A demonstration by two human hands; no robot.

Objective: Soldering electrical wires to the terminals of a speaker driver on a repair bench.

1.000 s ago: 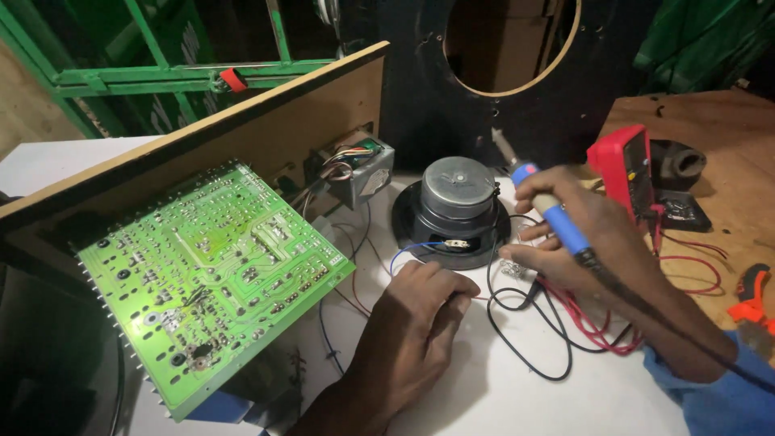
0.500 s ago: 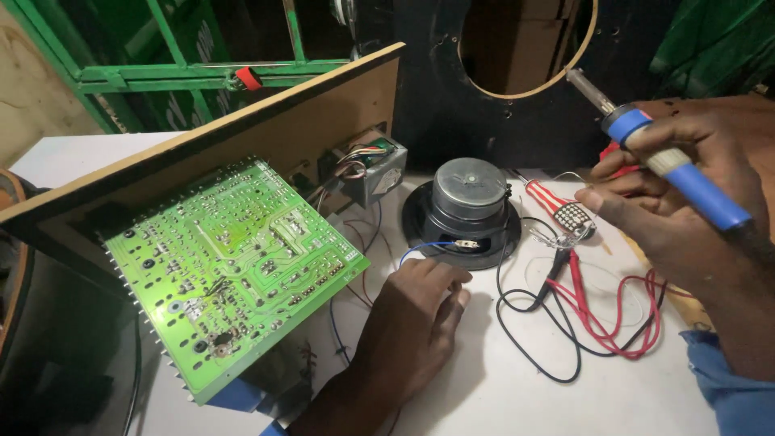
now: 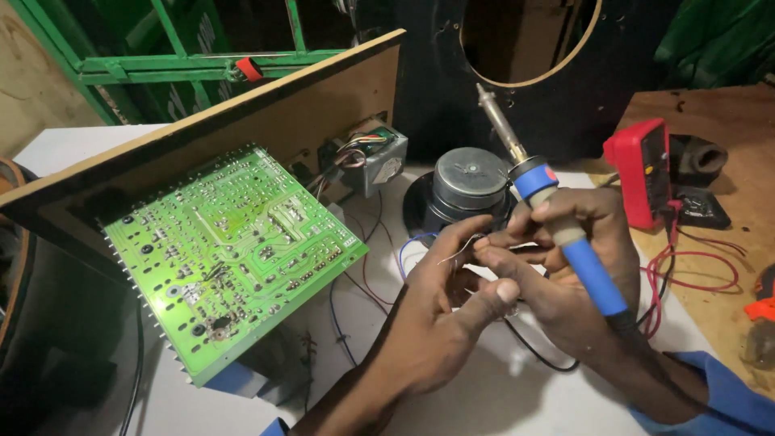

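Soldering iron [image 3: 557,230] slants tip up-left (blue handle), right hand [image 3: 577,266] fingers clamped round it.

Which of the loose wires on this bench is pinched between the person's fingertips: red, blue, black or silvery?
The thin silvery wire, held between the left hand and right hand. The others lie on the table.

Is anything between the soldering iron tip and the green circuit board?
Nothing visible blocks it. The iron is in the right hand, tip up and away from the board. The left hand, pinching a thin wire, sits below that gap.
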